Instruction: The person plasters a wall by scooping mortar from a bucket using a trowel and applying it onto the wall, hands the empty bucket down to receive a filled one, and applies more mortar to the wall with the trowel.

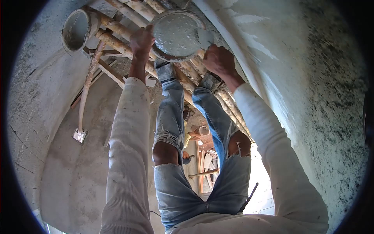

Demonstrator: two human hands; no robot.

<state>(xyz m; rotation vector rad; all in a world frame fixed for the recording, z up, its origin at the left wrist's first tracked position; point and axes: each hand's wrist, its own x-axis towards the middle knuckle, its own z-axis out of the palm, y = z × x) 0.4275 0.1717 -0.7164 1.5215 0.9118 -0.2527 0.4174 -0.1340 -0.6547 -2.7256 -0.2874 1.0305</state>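
Note:
A round pan (156, 48) full of wet grey mortar (177, 33) rests over the bamboo poles, just beyond my feet. At its left rim, my left hand (142, 41) is closed on the edge. My right hand (220, 60) is closed at the lower right of the pan, by a flat grey tool blade (205, 38) that lies over the mortar. The handle of that tool is hidden in my right fist.
A bucket (94, 24) stands at the upper left on the bamboo scaffold (113, 41). Curved plastered walls rise on the left and right (288, 74). Far below, between my legs, another person (187, 136) is near a small bucket (204, 130).

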